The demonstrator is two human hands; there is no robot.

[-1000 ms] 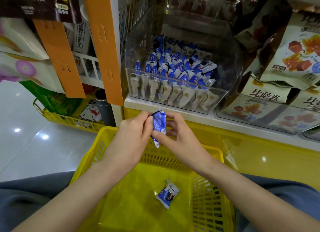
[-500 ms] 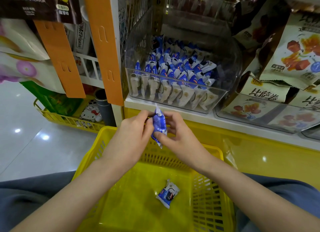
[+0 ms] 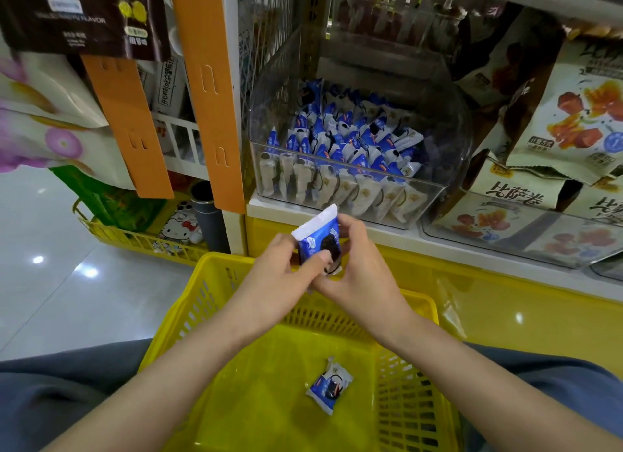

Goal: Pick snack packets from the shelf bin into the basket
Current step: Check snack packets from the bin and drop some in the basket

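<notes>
A blue and white snack packet is held upright between both hands, above the far rim of the yellow basket. My left hand pinches its lower left side with the thumb on its front. My right hand holds its right edge with curled fingers. A second blue packet lies on the basket floor. The clear shelf bin just behind the hands holds several more of the same packets.
Large beige snack bags fill the shelf and a clear tray to the right. An orange shelf upright stands left of the bin. Another yellow basket sits on the shiny floor at left.
The packet has been turned between the hands from edge-on to face-on, so its printed front and white top seal show. Both hands stay at the same spot above the basket.
</notes>
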